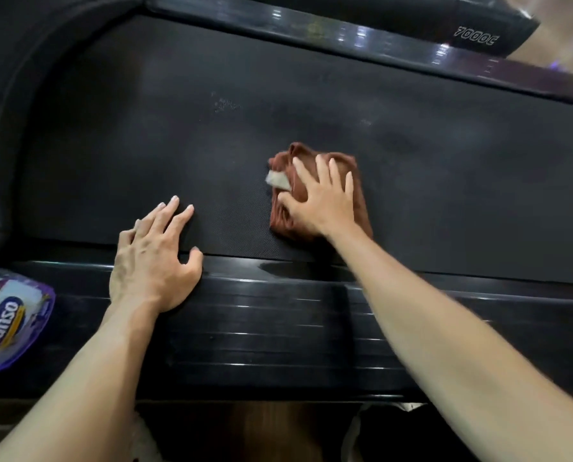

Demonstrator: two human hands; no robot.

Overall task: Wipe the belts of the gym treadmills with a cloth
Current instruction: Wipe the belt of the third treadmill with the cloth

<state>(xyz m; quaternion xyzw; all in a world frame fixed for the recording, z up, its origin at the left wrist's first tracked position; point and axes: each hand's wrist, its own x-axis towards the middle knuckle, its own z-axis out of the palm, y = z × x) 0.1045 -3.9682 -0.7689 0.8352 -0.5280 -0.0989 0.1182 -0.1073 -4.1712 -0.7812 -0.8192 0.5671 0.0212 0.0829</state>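
Two bare hands are down on one treadmill, seen from the head camera looking straight down. The belt (145, 135) is a wide black sheet with a fine woven texture, dull and slightly smeared in patches, with a small pale speckled mark (225, 104) toward its far side. A glossy ribbed side rail (261, 328) runs along the near edge, catching streaks of light — a second shiny rail (345, 31) lines the far edge. Below the near rail a strip of brown wood-look floor (261, 431) shows.

The right hand (321, 198) lies flat on a crumpled reddish-brown cloth (360, 208), fingers spread and straight, pressing it onto the belt near the middle; a pale tag (278, 180) pokes out by the thumb. The left hand (151, 258) rests open with its palm on the near rail and its straight fingers reaching onto the belt, well apart from the cloth.

Readable writing: "Ganso" on a purple-and-white packet (8, 321) at the left edge — and "7000C", seen upside down, on the dark housing (475, 36) at top right.
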